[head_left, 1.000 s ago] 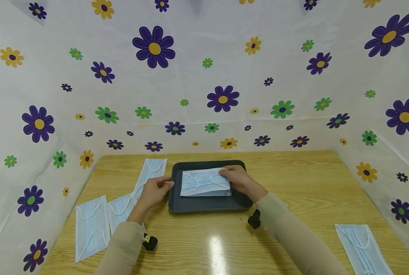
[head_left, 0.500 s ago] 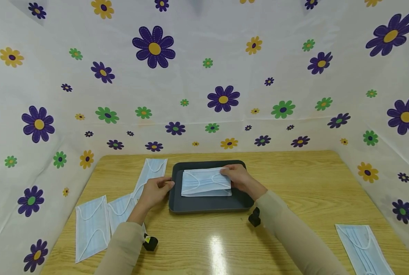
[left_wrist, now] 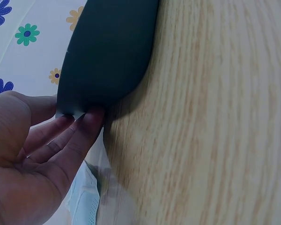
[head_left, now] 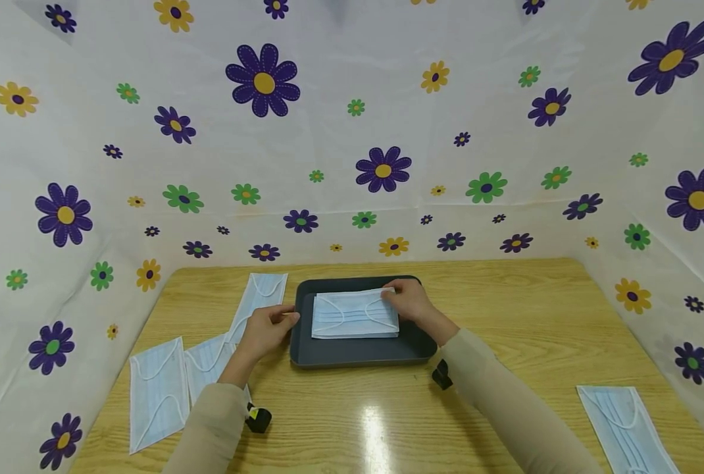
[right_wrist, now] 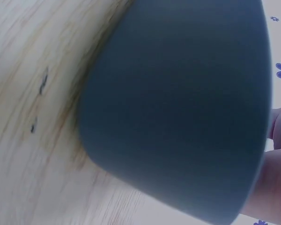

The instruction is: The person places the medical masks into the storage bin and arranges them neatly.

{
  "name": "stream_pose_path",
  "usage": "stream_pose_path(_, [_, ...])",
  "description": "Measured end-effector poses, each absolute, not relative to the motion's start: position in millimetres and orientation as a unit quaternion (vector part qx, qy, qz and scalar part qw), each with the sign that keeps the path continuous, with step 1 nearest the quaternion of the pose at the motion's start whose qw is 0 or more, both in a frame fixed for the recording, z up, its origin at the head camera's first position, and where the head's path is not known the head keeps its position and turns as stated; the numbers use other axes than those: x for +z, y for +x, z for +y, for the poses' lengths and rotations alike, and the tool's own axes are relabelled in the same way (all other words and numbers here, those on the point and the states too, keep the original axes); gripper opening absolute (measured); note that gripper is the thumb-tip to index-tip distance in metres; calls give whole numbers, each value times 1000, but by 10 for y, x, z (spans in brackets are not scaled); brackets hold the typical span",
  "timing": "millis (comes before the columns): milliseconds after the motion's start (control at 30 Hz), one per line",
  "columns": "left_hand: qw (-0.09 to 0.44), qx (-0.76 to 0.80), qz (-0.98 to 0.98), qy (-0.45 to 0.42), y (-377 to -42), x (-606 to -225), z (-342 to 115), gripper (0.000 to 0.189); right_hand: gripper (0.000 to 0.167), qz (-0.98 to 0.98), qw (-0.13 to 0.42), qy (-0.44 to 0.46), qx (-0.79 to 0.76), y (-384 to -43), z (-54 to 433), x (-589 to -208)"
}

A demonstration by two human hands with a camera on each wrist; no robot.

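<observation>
Centrally within the dark tray, a pale blue face mask lies lengthwise atop another layer whose lower edge shows beneath it. At the tray's right end, the right hand pinches the mask's upper right corner, thumb uppermost. At the tray's left end, the left hand grips the rim between thumb and fingers. Left of the tray, three loose masks rest on the wooden table; well to its right lies a single mask. Behind the tray hangs a flower-printed cloth.
</observation>
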State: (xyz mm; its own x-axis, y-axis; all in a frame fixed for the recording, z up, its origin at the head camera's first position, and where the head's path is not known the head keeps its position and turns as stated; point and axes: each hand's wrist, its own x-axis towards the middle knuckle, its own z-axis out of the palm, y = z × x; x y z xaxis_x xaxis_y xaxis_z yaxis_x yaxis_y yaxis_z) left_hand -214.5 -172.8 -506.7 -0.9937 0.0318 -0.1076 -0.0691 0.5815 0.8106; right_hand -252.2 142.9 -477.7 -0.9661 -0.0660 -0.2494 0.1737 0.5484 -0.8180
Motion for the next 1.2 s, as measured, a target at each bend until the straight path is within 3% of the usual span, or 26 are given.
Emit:
stream_pose_path(600, [47, 456, 889, -2, -2144, -5102, -1731, 39, 30, 878, 117, -2, -464, -2526, 1454, -4778])
stream_pose_path(1200, [49, 455, 889, -5, -2136, -5075, -1723, 38, 29, 900, 66, -51, -427, -2481, 1506, -4754])
